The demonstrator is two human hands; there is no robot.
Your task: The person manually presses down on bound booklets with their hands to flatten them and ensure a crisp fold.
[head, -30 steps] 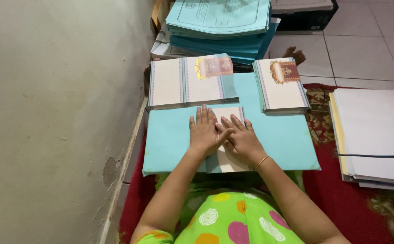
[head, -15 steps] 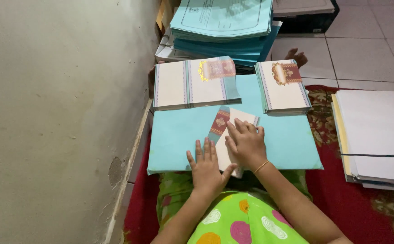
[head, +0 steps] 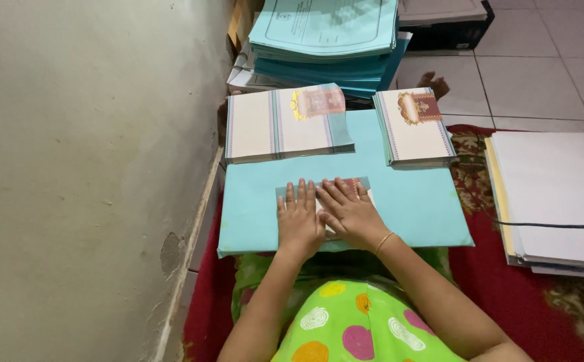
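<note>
A folded card (head: 359, 184) with a pale teal edge and a red patch lies on a light blue board (head: 413, 208) across my lap. Both hands press flat on that card, side by side: my left hand (head: 299, 221) on its left half, my right hand (head: 350, 213) on its right half, a thin bangle on that wrist. Most of the card is hidden beneath my palms. Behind it, a stack of unfolded printed cards (head: 285, 124) rests at the board's far left. A stack of folded cards (head: 414, 127) rests at the far right.
A plaster wall (head: 91, 167) runs close along the left. A pile of blue folders (head: 325, 40) stands behind the board. White paper stacks (head: 553, 194) lie on the red carpet (head: 493, 275) to the right. A dark box (head: 446, 23) sits on the tiled floor.
My left hand has come up from the board's near edge onto the card. The card, earlier half open and slanted, now lies folded flat under both palms.
</note>
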